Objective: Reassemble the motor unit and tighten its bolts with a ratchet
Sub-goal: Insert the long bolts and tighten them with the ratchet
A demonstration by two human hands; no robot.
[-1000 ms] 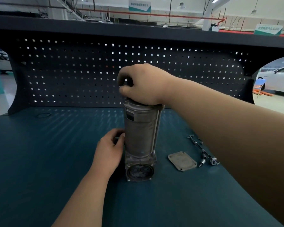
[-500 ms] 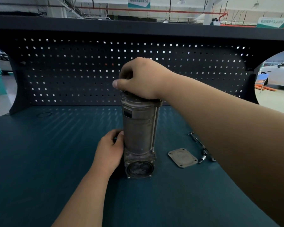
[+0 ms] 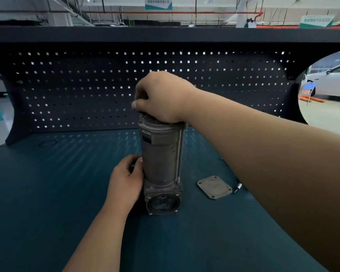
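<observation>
While the left hand (image 3: 126, 181) grips the upright motor unit (image 3: 161, 154) low to steady it, the right hand (image 3: 161, 97) clasps its top; the cover plate (image 3: 214, 187) lies at 3 o'clock.

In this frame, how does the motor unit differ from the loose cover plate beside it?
The motor unit stands upright, a tall cylinder; the cover plate lies flat on the table, thin and squarish. The left hand holds the motor unit low and the right hand its top; the cover plate is untouched. Both are dull grey metal.
</observation>
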